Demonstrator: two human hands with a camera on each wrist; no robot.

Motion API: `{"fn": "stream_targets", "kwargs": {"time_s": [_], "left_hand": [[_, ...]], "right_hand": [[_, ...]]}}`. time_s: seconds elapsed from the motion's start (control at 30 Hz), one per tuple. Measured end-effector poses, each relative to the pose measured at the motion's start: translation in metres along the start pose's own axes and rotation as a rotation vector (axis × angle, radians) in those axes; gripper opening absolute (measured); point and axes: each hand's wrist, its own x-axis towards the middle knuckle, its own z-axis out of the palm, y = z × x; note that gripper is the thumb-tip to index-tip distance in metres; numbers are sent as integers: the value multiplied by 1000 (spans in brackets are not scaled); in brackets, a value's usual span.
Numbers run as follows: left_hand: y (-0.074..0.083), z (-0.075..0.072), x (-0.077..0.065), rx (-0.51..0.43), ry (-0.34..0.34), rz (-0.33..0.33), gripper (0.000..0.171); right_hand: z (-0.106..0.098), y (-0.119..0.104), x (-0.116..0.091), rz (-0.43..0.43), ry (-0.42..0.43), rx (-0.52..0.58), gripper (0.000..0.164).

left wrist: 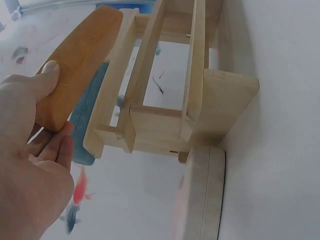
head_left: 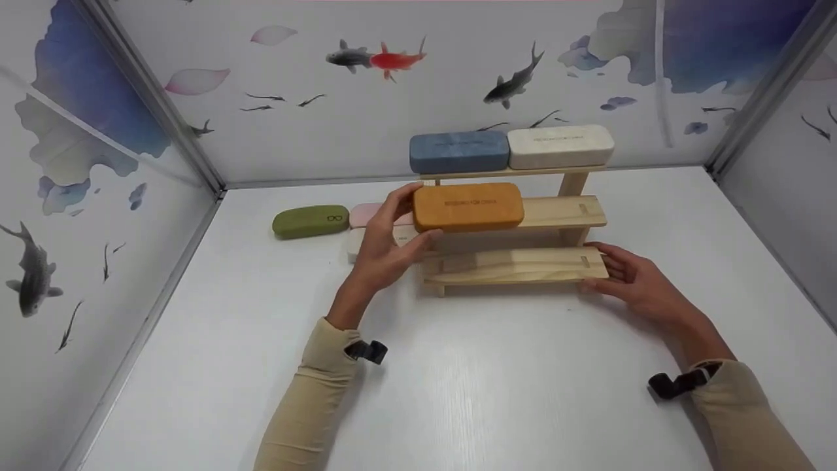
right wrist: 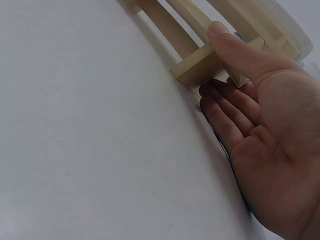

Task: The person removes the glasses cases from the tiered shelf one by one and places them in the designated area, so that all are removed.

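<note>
My left hand (head_left: 382,252) grips an orange glasses case (head_left: 468,207) by its left end, thumb on one side and fingers on the other. In the head view the case overlaps the middle step of a three-step wooden display rack (head_left: 516,265); the left wrist view shows it raised beside the steps. My right hand (head_left: 644,288) holds the right end of the rack's lowest step, its thumb (right wrist: 235,42) at the board and the other fingers curled by the end. A blue glasses case (head_left: 459,152) and a cream glasses case (head_left: 561,147) sit side by side on the top step.
Left of the rack lie a green glasses case (head_left: 311,222), a pink case (head_left: 363,214) and a whitish case (left wrist: 202,195), the last two partly behind my left hand. White panels with painted fish (head_left: 397,60) enclose the white table (head_left: 458,379) at the back and sides.
</note>
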Motion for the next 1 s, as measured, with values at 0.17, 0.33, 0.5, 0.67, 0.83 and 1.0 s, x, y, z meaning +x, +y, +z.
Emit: {"fn": "stream_targets", "kwargs": {"time_s": [0.17, 0.33, 0.5, 0.67, 0.83, 1.0], "left_hand": [[-3, -15, -8, -10, 27, -20, 76], [-6, -28, -16, -14, 44, -36, 75], [-9, -41, -20, -28, 78, -54, 74], [-13, -49, -21, -54, 93, -79, 74], [-18, -55, -24, -41, 88, -110, 73], [-20, -64, -28, -57, 101, -118, 71]], "right_hand": [[-1, 1, 0, 7, 10, 0, 77], [-1, 1, -1, 11, 16, -2, 77], [-2, 1, -2, 7, 19, 1, 78], [-2, 1, -3, -2, 18, -7, 79], [-2, -1, -2, -10, 18, 10, 79], [0, -4, -1, -7, 11, 30, 81]]}}
